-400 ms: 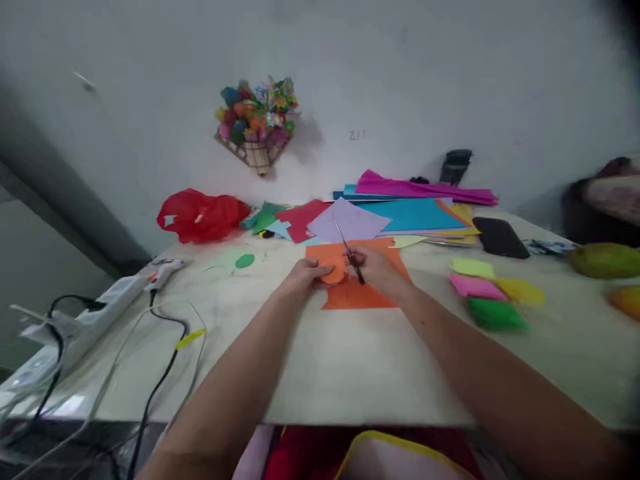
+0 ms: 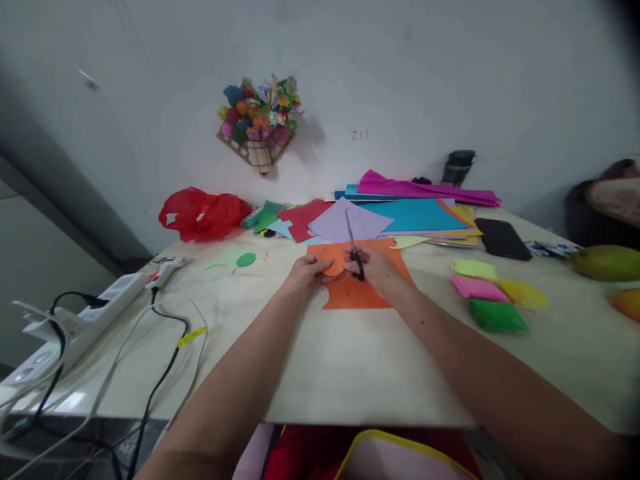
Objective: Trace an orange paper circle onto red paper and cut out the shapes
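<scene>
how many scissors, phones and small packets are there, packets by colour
Black-handled metal scissors in the right hand: 1
Flat black rectangular phone: 1
Small pale yellow-green packet: 1
Small pink packet: 1
Small yellow packet: 1
Small green packet: 1
Total: 6

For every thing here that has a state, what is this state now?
Scissors: in right hand, blades pointing away; open or shut unclear.
Orange piece: in left hand, edge rounded.
Orange sheet: flat, notched.
Phone: lying flat, screen dark.
Red plastic bag: crumpled.
Green oval: lying flat.
Magenta sheet: folded or rolled, unclear which.
</scene>
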`<action>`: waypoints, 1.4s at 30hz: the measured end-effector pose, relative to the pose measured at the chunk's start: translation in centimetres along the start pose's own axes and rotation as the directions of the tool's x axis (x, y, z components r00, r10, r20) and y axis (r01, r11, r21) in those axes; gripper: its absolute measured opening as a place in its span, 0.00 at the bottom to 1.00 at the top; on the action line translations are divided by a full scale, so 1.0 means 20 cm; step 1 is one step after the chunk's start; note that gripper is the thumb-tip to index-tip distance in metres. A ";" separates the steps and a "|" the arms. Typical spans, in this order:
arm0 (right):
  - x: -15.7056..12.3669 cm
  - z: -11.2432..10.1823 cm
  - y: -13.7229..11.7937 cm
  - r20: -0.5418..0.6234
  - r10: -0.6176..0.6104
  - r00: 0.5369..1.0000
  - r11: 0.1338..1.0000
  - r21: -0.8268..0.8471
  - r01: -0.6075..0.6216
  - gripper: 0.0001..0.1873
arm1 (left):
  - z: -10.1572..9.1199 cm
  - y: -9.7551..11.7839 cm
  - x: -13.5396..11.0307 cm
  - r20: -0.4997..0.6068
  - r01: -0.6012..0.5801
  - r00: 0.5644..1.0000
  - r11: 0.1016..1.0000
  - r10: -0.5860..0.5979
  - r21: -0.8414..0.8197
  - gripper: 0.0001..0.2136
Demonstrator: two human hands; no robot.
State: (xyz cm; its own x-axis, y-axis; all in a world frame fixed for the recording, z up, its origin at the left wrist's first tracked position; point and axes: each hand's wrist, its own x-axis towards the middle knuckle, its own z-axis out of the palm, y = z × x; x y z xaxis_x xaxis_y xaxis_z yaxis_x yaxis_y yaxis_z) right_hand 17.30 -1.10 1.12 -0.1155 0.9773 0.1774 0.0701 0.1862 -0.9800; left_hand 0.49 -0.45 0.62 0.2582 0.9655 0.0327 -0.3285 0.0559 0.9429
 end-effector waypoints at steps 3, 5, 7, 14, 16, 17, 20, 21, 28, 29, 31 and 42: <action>-0.01 0.00 -0.02 -0.024 0.033 0.999 0.997 0.065 -0.031 0.19 | 0.01 0.00 -0.01 0.024 0.014 1.000 1.000 -0.015 0.028 0.10; -0.01 0.00 -0.04 -0.021 0.024 0.999 0.997 0.068 -0.022 0.18 | 0.01 0.00 -0.02 0.052 0.029 0.998 0.999 -0.032 0.046 0.10; -0.01 0.00 -0.06 0.010 0.020 1.000 0.998 0.063 -0.021 0.17 | 0.01 0.00 -0.02 0.075 0.046 0.996 0.998 -0.050 0.051 0.10; -0.04 0.00 -0.09 0.131 0.054 0.990 0.998 -0.001 -0.055 0.17 | 0.01 0.00 -0.02 0.071 0.011 0.997 1.000 -0.011 0.005 0.07; -0.04 -0.02 -0.09 0.154 0.053 0.987 0.999 -0.015 -0.052 0.17 | 0.01 0.01 -0.02 0.066 -0.020 0.998 1.000 0.020 0.005 0.08; -0.04 -0.02 -0.09 0.169 0.061 0.984 0.998 -0.030 -0.056 0.17 | 0.01 0.01 -0.02 0.061 -0.033 0.998 0.999 0.032 0.007 0.08; -0.05 -0.04 -0.11 0.208 0.099 0.973 0.992 -0.097 -0.080 0.16 | 0.01 0.01 -0.01 0.060 -0.047 0.997 0.999 0.046 0.020 0.11; -0.06 -0.04 -0.12 0.219 0.106 0.970 0.990 -0.119 -0.081 0.15 | 0.01 0.02 -0.01 0.065 -0.051 0.997 0.998 0.050 0.021 0.12; -0.06 -0.03 -0.11 0.259 0.074 0.963 0.979 -0.205 -0.020 0.17 | 0.00 0.02 -0.01 0.061 -0.085 0.995 0.996 0.084 0.012 0.12; -0.05 -0.04 -0.09 0.242 0.071 0.968 0.972 -0.233 -0.013 0.18 | 0.00 0.02 -0.01 0.053 -0.098 0.994 0.995 0.097 0.017 0.12; -0.02 -0.05 -0.06 0.167 0.046 0.985 0.949 -0.316 0.010 0.20 | 0.00 0.02 -0.01 0.036 -0.122 0.992 0.992 0.122 0.020 0.13; 0.03 -0.18 -0.05 -0.162 -0.087 0.983 0.261 -0.956 -0.134 0.16 | -0.03 -0.01 0.02 -0.041 -0.067 0.997 0.997 0.068 0.032 0.11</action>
State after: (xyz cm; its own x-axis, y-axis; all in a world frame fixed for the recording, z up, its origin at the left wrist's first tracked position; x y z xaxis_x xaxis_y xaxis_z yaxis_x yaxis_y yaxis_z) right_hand 20.78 -0.25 2.62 0.0406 0.9609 0.2739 0.9810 0.0136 -0.1933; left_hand 0.17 0.01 0.31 0.1976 0.9768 0.0829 -0.3160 -0.0166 0.9486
